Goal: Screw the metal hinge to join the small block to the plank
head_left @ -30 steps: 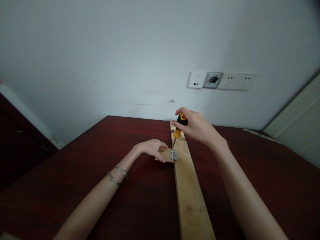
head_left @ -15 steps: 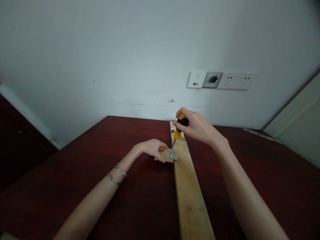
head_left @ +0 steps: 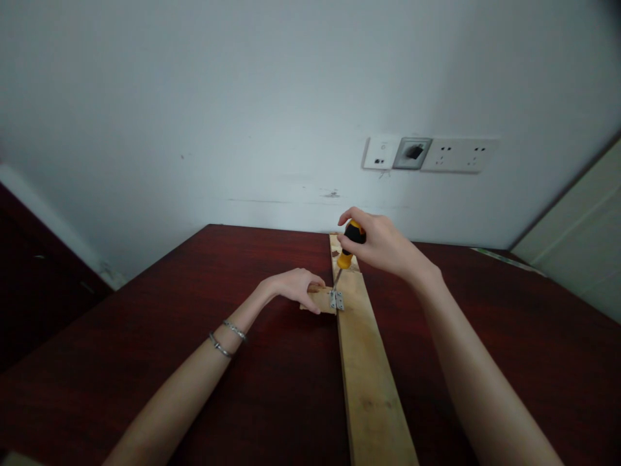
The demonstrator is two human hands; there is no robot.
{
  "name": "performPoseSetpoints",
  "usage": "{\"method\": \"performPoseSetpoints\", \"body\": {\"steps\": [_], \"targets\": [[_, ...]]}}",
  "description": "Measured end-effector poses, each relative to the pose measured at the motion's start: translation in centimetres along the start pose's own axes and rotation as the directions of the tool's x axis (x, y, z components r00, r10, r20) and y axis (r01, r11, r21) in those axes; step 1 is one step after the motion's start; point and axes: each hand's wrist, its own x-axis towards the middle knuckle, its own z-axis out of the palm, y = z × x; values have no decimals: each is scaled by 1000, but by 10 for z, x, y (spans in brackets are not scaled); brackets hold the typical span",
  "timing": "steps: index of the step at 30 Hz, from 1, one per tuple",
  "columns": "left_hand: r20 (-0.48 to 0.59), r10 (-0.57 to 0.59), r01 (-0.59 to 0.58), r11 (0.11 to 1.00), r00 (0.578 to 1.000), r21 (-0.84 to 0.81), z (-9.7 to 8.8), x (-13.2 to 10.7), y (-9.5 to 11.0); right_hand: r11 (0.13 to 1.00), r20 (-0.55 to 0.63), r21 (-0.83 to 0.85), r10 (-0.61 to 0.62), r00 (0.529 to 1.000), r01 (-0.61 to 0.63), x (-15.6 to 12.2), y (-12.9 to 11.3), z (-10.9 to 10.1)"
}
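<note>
My right hand (head_left: pixel 383 243) grips a screwdriver (head_left: pixel 345 260) by its yellow-and-black handle, thumb and fingers around it. The shaft slants down to the left, its tip at the left leaf of a small metal hinge (head_left: pixel 339 300). That hinge spans the joint between a short wood block (head_left: pixel 324 301) and a long wooden plank (head_left: pixel 371 382). With thumb in front and fingers behind, my left hand (head_left: pixel 297 288) grasps the block against the plank's left edge. Whether the tip sits in a screw head is too small to tell.
The plank runs across a dark red wooden table (head_left: pixel 272 401) from the near edge to the white wall (head_left: pixel 272 116). Sockets and a switch panel (head_left: pixel 458 155) are mounted on the wall at right. A thin strip (head_left: pixel 507 260) lies along the table's back right edge.
The fingers of my right hand have loosened and shifted slightly on the screwdriver handle. My left hand and the wood pieces stay in place.
</note>
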Motion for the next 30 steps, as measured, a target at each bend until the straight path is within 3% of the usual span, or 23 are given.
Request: {"method": "performPoseSetpoints", "body": {"steps": [7,13,20,25,30], "targets": [[5,11,-11,1000,1000,-2,0,0,-1,1000,39,24,15,999,-16,-2,0,-2],[8,-13,13,1000,1000,-7,-1,-1,2,998,-1,-43,40,999,-40,0,2,0],[3,-12,13,1000,1000,-15,-1,-2,3,1000,57,12,13,998,-14,-2,2,-3],[2,-14,14,1000,1000,2,-2,-1,3,998,38,-54,44,998,-42,-2,-2,-1],[23,-24,25,1000,999,-16,-2,-1,5,1000,47,28,-4,999,3,-2,-1,-1]]}}
